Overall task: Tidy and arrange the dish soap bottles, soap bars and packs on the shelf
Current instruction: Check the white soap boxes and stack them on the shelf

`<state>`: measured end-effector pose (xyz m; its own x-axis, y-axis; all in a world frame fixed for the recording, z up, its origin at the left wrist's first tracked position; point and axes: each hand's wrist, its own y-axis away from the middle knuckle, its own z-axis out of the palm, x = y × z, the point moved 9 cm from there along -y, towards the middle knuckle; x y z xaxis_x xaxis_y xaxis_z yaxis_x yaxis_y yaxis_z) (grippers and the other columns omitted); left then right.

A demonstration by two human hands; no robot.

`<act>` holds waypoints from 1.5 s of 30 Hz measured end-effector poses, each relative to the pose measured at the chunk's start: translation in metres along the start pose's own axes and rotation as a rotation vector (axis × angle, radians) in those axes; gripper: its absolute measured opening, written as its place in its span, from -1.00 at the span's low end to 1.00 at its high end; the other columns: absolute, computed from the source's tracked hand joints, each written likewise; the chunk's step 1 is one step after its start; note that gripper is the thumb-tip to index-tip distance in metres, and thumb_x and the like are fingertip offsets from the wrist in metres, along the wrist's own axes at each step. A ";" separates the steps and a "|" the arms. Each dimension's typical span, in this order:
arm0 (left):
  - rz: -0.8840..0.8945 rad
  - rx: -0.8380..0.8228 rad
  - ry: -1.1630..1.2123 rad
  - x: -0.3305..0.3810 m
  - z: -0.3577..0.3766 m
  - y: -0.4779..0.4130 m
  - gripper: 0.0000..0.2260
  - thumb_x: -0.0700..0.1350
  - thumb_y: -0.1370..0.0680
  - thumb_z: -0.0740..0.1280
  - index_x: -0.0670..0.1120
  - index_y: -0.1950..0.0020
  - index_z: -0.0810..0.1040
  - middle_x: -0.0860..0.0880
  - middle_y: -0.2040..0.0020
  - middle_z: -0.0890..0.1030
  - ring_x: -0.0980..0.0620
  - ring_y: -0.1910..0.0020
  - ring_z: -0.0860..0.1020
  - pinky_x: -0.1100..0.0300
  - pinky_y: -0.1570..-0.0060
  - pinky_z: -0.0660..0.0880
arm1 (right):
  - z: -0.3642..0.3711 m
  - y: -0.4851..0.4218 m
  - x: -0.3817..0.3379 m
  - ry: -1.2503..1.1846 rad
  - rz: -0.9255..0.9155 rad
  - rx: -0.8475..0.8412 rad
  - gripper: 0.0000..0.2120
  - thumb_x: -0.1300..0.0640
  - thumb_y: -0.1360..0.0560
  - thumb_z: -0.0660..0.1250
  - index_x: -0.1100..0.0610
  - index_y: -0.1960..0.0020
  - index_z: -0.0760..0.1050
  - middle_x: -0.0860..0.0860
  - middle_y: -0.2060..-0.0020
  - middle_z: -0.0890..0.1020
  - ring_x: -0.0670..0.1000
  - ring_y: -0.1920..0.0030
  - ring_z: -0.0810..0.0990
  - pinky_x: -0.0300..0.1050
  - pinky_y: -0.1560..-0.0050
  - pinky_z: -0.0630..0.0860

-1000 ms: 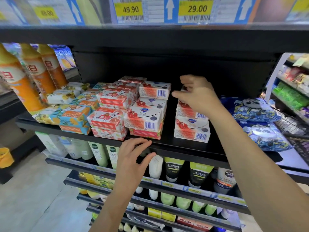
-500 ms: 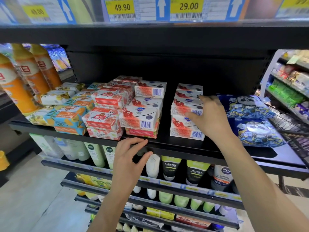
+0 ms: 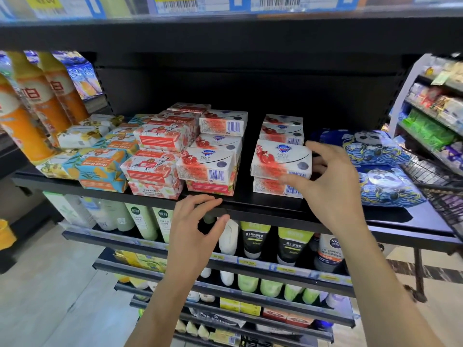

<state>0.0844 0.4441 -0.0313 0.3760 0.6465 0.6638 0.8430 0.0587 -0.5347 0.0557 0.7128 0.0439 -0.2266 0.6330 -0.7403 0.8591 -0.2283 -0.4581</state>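
On the black shelf point(image 3: 250, 204) stand stacks of soap bars. My right hand point(image 3: 328, 181) grips a white and red boxed soap bar point(image 3: 278, 159) by its right end, at the front of the right-hand stack, on top of another white and red box point(image 3: 270, 187). Two more such boxes point(image 3: 281, 128) sit stacked behind it. My left hand point(image 3: 198, 229) rests on the shelf's front edge, fingers spread, holding nothing. A second stack of white and red boxes point(image 3: 210, 164) stands left of a gap. Red paper-wrapped bars point(image 3: 152, 169) and blue-orange bars point(image 3: 100, 169) lie further left.
Orange dish soap bottles point(image 3: 27, 113) stand at the far left. Blue panda-print packs point(image 3: 378, 169) lie right of the soap stacks. Tubes and bottles point(image 3: 253, 239) fill the shelves below. A wire basket point(image 3: 433, 176) and another shelving unit point(image 3: 436, 113) are at the right.
My right hand came down from the top of the right-hand stack to its front and now grips a boxed soap bar there. My left hand stayed on the shelf edge.
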 end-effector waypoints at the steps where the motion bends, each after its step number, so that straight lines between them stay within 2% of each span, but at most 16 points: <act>1: -0.048 -0.012 0.050 0.002 -0.003 0.001 -0.74 -0.02 -0.54 0.48 0.04 -0.23 0.68 0.27 -0.19 0.54 0.25 -0.29 0.44 0.47 -0.31 0.26 | -0.002 0.010 0.000 -0.051 -0.017 0.003 -0.25 0.08 -0.30 0.68 0.07 -0.43 0.50 -0.06 -0.25 0.50 -0.26 -0.05 0.57 -0.31 -0.18 0.52; 2: -0.098 -0.021 0.120 0.005 -0.005 0.002 -0.75 -0.01 -0.55 0.46 0.07 -0.23 0.67 0.31 -0.20 0.56 0.28 -0.31 0.45 0.43 -0.31 0.30 | -0.002 0.021 0.000 -0.103 -0.034 0.000 -0.26 0.11 -0.29 0.68 0.06 -0.42 0.50 -0.08 -0.26 0.50 -0.31 -0.08 0.55 -0.40 -0.15 0.49; 4: -0.201 -0.030 0.312 0.013 -0.011 0.008 -0.76 0.00 -0.56 0.43 0.11 -0.23 0.66 0.25 -0.17 0.64 0.24 -0.27 0.55 0.27 -0.29 0.45 | 0.001 0.043 0.001 -0.194 -0.066 -0.027 -0.27 0.17 -0.29 0.68 0.04 -0.41 0.51 -0.10 -0.28 0.50 -0.29 -0.19 0.53 -0.41 -0.18 0.47; 8: -0.387 -0.196 0.758 0.033 0.007 0.023 -0.57 0.15 -0.54 0.39 0.00 -0.37 0.58 0.03 -0.17 0.72 0.02 -0.21 0.66 0.08 -0.27 0.56 | 0.008 0.080 -0.002 -0.335 -0.145 -0.045 -0.29 0.14 -0.30 0.64 -0.07 -0.39 0.48 -0.18 -0.32 0.47 -0.16 -0.34 0.51 -0.17 -0.28 0.53; 11: -0.464 -0.278 0.867 0.041 0.019 0.030 -0.54 0.11 -0.55 0.38 -0.11 -0.37 0.58 -0.07 -0.17 0.72 -0.05 -0.19 0.68 0.00 -0.28 0.57 | 0.013 0.098 -0.002 -0.368 -0.178 -0.034 -0.31 0.11 -0.33 0.60 -0.07 -0.41 0.46 -0.19 -0.36 0.46 -0.03 -0.41 0.48 0.12 -0.31 0.54; 13: -0.523 -0.262 0.895 0.038 0.021 0.033 -0.56 0.01 -0.50 0.39 -0.16 -0.33 0.60 -0.10 -0.14 0.73 -0.08 -0.15 0.69 -0.08 -0.30 0.55 | 0.016 0.106 0.003 -0.425 -0.137 -0.030 -0.31 0.11 -0.32 0.60 -0.02 -0.41 0.47 -0.13 -0.37 0.48 0.01 -0.43 0.48 0.15 -0.31 0.54; 17: -0.564 -0.235 0.907 0.031 0.020 0.037 -0.62 -0.08 -0.51 0.40 -0.17 -0.30 0.62 -0.12 -0.12 0.73 -0.08 -0.12 0.71 -0.07 -0.29 0.53 | 0.026 0.114 0.017 -0.643 0.084 -0.148 -0.28 0.15 -0.35 0.64 -0.01 -0.44 0.45 -0.06 -0.32 0.60 0.03 -0.33 0.58 -0.03 -0.25 0.58; 20: -0.576 -0.228 0.932 0.029 0.020 0.039 -0.59 -0.08 -0.49 0.39 -0.20 -0.31 0.60 -0.13 -0.11 0.74 -0.08 -0.12 0.71 -0.02 -0.26 0.58 | 0.027 0.116 0.028 -0.701 0.264 -0.202 -0.37 0.01 -0.37 0.60 0.02 -0.40 0.51 -0.07 -0.16 0.71 -0.02 -0.20 0.66 -0.07 -0.17 0.61; 22: -0.563 -0.237 0.920 0.030 0.021 0.039 -0.61 -0.09 -0.51 0.38 -0.19 -0.32 0.60 -0.12 -0.12 0.73 -0.08 -0.14 0.70 -0.01 -0.24 0.59 | 0.025 0.117 0.031 -0.709 0.317 -0.199 -0.43 -0.05 -0.34 0.48 0.02 -0.34 0.57 -0.04 -0.06 0.74 -0.03 -0.12 0.70 -0.16 -0.10 0.62; 24: -0.551 -0.236 0.913 0.031 0.022 0.040 -0.63 -0.11 -0.52 0.38 -0.17 -0.31 0.61 -0.12 -0.11 0.74 -0.08 -0.14 0.70 0.03 -0.20 0.62 | 0.024 0.117 0.029 -0.717 0.330 -0.209 -0.49 -0.07 -0.36 0.44 0.01 -0.29 0.61 -0.01 -0.05 0.75 -0.01 -0.07 0.72 -0.21 -0.04 0.62; 26: -0.545 -0.237 0.920 0.031 0.022 0.041 -0.61 -0.10 -0.51 0.38 -0.17 -0.31 0.61 -0.12 -0.12 0.73 -0.09 -0.15 0.70 0.04 -0.19 0.62 | 0.025 0.118 0.029 -0.714 0.339 -0.230 -0.54 -0.07 -0.38 0.43 -0.01 -0.26 0.63 0.00 -0.05 0.75 0.03 -0.06 0.72 -0.17 -0.06 0.64; 30: -0.543 -0.262 0.907 0.029 0.026 0.043 -0.61 -0.08 -0.54 0.48 -0.13 -0.35 0.59 -0.12 -0.18 0.71 -0.12 -0.21 0.67 -0.15 -0.33 0.50 | 0.022 0.119 0.030 -0.736 0.348 -0.234 -0.60 -0.04 -0.39 0.44 0.02 -0.20 0.66 0.00 -0.03 0.75 0.02 -0.07 0.72 -0.25 -0.06 0.60; 32: -0.547 -0.271 0.909 0.027 0.029 0.043 -0.56 -0.06 -0.50 0.44 -0.12 -0.37 0.58 -0.12 -0.21 0.70 -0.13 -0.25 0.65 -0.19 -0.37 0.45 | 0.022 0.119 0.030 -0.765 0.345 -0.233 -0.62 0.02 -0.41 0.44 0.07 -0.21 0.65 0.02 -0.03 0.75 0.05 -0.08 0.72 -0.25 -0.08 0.60; 37: -0.522 -0.267 0.916 0.029 0.030 0.043 -0.54 -0.09 -0.47 0.43 -0.10 -0.37 0.57 -0.12 -0.22 0.69 -0.12 -0.27 0.64 -0.10 -0.35 0.47 | 0.020 0.119 0.033 -0.808 0.314 -0.221 -0.60 0.09 -0.44 0.44 0.13 -0.27 0.62 0.05 -0.09 0.75 0.10 -0.14 0.70 -0.12 -0.18 0.61; 40: -0.519 -0.272 0.894 0.030 0.030 0.043 -0.58 -0.05 -0.51 0.46 -0.06 -0.36 0.59 -0.07 -0.22 0.70 -0.07 -0.27 0.63 -0.10 -0.36 0.46 | 0.018 0.117 0.030 -0.847 0.272 -0.213 -0.60 0.18 -0.46 0.42 0.16 -0.30 0.60 0.07 -0.11 0.74 0.11 -0.14 0.71 -0.11 -0.13 0.62; 45: -0.499 -0.349 0.884 0.041 0.031 0.043 -0.60 0.18 -0.54 0.33 -0.04 -0.19 0.71 -0.08 -0.18 0.71 -0.05 -0.24 0.66 0.02 -0.35 0.53 | 0.012 0.113 0.027 -0.865 0.185 -0.202 -0.59 0.26 -0.44 0.42 0.14 -0.29 0.59 0.08 -0.11 0.74 0.09 -0.15 0.71 -0.16 -0.11 0.61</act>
<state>0.1242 0.4966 -0.0436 -0.0145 -0.1782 0.9839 0.9891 -0.1471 -0.0121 0.1414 0.6949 -0.0340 -0.2725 -0.1963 -0.9419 0.9617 -0.0859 -0.2603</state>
